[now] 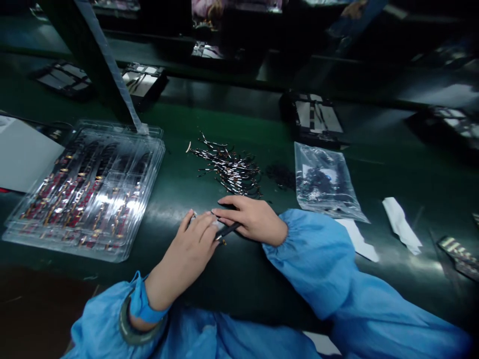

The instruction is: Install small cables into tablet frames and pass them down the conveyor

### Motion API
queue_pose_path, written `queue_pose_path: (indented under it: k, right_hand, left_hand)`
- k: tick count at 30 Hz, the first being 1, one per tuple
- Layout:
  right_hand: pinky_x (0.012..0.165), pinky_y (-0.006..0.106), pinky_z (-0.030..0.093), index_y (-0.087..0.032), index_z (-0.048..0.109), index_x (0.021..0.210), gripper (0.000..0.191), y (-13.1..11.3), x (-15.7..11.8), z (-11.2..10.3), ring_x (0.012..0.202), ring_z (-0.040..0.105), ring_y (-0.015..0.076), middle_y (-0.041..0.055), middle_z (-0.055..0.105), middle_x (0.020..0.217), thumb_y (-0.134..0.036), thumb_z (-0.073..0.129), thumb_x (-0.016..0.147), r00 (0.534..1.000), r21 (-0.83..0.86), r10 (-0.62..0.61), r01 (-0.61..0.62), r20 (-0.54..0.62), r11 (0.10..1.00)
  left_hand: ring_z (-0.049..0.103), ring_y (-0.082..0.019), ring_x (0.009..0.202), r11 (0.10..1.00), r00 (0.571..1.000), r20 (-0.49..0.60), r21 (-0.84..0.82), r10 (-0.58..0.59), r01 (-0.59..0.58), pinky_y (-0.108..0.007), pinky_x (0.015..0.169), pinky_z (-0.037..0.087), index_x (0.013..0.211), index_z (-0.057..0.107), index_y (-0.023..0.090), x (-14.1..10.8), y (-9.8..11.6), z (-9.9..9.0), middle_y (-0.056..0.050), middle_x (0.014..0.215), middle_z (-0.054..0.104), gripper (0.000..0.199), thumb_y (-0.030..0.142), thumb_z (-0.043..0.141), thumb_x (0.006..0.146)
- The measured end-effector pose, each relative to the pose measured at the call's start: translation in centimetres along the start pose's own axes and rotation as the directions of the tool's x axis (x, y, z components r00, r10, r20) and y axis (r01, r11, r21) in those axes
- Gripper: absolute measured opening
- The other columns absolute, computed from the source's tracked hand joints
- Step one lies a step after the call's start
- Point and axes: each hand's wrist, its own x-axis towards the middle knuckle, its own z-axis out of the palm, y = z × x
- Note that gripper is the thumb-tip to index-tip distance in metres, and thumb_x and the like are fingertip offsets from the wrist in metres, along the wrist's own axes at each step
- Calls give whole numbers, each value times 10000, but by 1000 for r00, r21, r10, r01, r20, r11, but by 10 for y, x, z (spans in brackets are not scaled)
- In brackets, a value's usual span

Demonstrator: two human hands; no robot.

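In front of my body, both hands meet over a small dark strip-like part (228, 230) with a gold-coloured tip at its lower end. My left hand (196, 239) is closed on it, fingers bent over its left end and a small pale piece. From the right, my right hand (256, 219) pinches at the same part, its fingertips close to the left ones. The fingers partly hide the part, so its exact kind is unclear. Just beyond lies a loose pile of short black cables (235, 169) with white bands.
Stacked clear plastic trays (130, 219) filled with parts stand at left, beside a post (112, 70). A clear bag (325, 179) of small black pieces lies right of the pile, near white paper strips (401, 224). Black device housings (316, 117) sit further back.
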Motion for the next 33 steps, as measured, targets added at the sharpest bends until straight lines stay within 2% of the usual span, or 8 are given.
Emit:
queue_pose_path:
  k: [3,7,10,14,19,23,29,33]
  right_hand:
    - [637,247,488,-218,678,1070,270,6,-11,-1,849,639,157,69,680,1011,-277,440,958,998,-129,45,-51,-54,990]
    - [608,255,469,-188,684,1029,248,17,-25,-10,802,638,159,72,687,934,-255,458,950,967,-277,208,-241,-146,930]
    - [595,265,468,-179,676,1016,209,22,-32,-20,782,640,169,79,675,921,-250,500,930,911,-264,304,-377,-279,888]
    - [663,291,494,-185,660,933,141,25,-48,-35,790,631,186,83,651,874,-245,535,905,793,-114,434,-524,-428,844]
    - [626,321,492,-221,626,837,96,30,-71,-42,713,607,193,45,630,769,-259,551,882,760,29,560,-584,-330,811]
    - [667,329,495,-218,623,910,106,31,-72,-33,764,616,202,47,638,802,-297,557,883,793,58,553,-559,-256,827]
    - [562,288,427,-193,615,889,208,25,-62,-26,721,613,188,71,621,837,-267,427,939,822,-170,546,-568,-163,805]
    - [579,277,447,-207,612,817,165,18,-61,-29,681,610,176,39,623,756,-276,481,889,806,19,587,-588,-78,809]
  left_hand:
    - [568,-230,1107,1000,1000,-25,-21,-5,4,-472,1017,442,1002,555,107,1,-2,-1,-130,1094,618,161,164,435,911]
    - [564,-256,1117,1000,1000,-29,-17,-1,0,-476,986,472,955,563,111,2,-5,-3,-132,1067,610,117,145,474,887]
    - [554,-265,1126,1000,998,-57,-26,-3,1,-486,976,472,956,570,102,5,-5,-7,-140,1059,607,118,133,482,884]
    - [595,-207,994,987,989,-137,-142,50,-69,-428,920,486,932,583,129,7,-4,-16,-88,983,649,91,133,509,881]
    - [617,-186,857,941,975,-110,-263,191,-214,-359,769,489,865,617,148,1,1,-23,-35,908,698,102,247,601,842]
    - [630,-197,925,933,971,-29,-271,239,-237,-386,883,476,921,643,138,-5,4,-20,-49,986,705,168,278,576,858]
    - [612,-200,1032,947,967,27,-212,254,-242,-395,965,448,1006,637,140,1,8,-11,-67,1132,669,207,268,515,898]
    - [599,-201,1049,954,965,38,-165,261,-252,-389,951,452,1061,619,133,4,11,-7,-73,1166,653,229,244,480,915]
